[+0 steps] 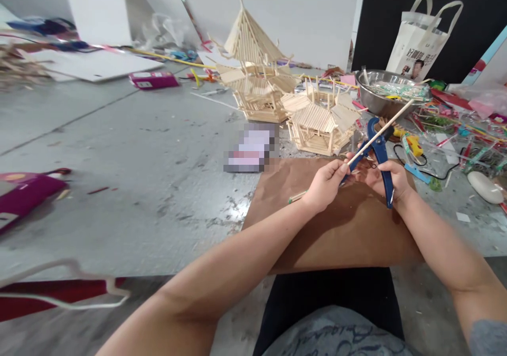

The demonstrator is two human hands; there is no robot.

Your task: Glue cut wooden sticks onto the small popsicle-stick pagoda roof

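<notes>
A thin wooden stick (386, 127) is pinched in my left hand (328, 183), slanting up and to the right. Its upper part passes by the head of a blue pipe cutter (381, 150). My right hand (390, 180) is wrapped around the cutter's handles, which are spread apart. Brown paper (336, 240) lies beneath both hands. A stick with a green end (297, 197) rests on it near my left wrist. Beyond the paper stand a tall stick-built pagoda (255, 44) and a lower stick-built pavilion (317, 114).
A blurred-out phone (251, 149) lies left of the pavilion. At the right are a metal bowl (380, 102) of plastic packets, a yellow glue gun (414, 146), a white mouse (485, 187) and scattered scraps. Purple packages (154, 80) lie to the left. A paper bag (415, 47) stands behind.
</notes>
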